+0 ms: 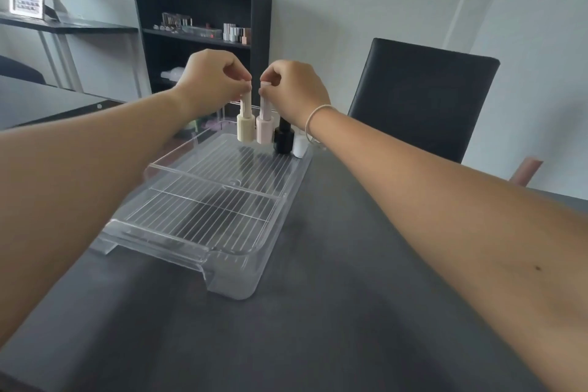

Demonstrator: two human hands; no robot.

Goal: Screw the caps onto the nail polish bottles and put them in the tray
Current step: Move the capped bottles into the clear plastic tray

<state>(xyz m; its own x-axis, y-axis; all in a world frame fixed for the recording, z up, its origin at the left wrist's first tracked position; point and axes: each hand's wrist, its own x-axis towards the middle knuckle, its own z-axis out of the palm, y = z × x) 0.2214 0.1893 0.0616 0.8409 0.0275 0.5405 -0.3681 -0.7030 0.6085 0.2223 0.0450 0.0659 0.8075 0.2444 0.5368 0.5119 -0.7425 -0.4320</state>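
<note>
A clear ribbed plastic tray [178,242] lies on the dark table. At its far end my left hand [211,76] pinches the cap of a cream nail polish bottle [245,130]. Right beside it, my right hand [294,86] pinches the cap of a pale pink bottle [264,129]. Both bottles hang upright, side by side, just above or on the tray floor; I cannot tell which. A black bottle [284,137] and a white bottle [300,145] stand capped at the tray's far right corner, partly behind my right wrist.
The dark table [334,312] extends toward me. A black chair [423,95] stands behind the table at the right. A black shelf unit [197,25] with small bottles stands against the back wall. Blurred items lie beyond the tray's far edge.
</note>
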